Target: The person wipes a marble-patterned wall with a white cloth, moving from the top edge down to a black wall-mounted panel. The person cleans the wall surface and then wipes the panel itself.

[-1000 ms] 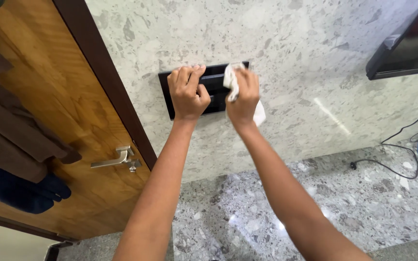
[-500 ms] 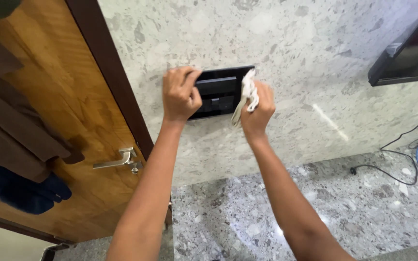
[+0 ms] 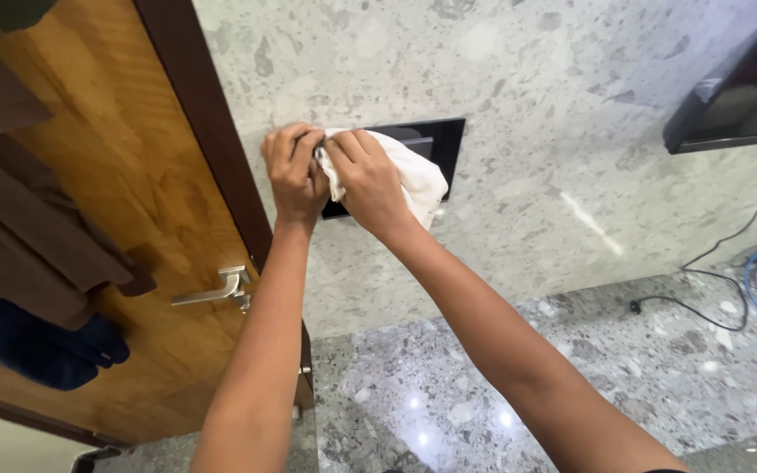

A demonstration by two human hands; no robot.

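Speckled stone wall (image 3: 519, 79) | our left hand (image 3: 295, 171) and right hand (image 3: 368, 180) pinch cloth (image 3: 413, 180) against black panel (image 3: 440, 140) | door (image 3: 124, 219) beside panel

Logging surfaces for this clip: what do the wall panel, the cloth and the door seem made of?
Black wall panel: glossy, likely glass or plastic, given its sheen. White cloth: soft woven fabric, crumpled under the right hand. Door: varnished wood or veneer, grain visible.
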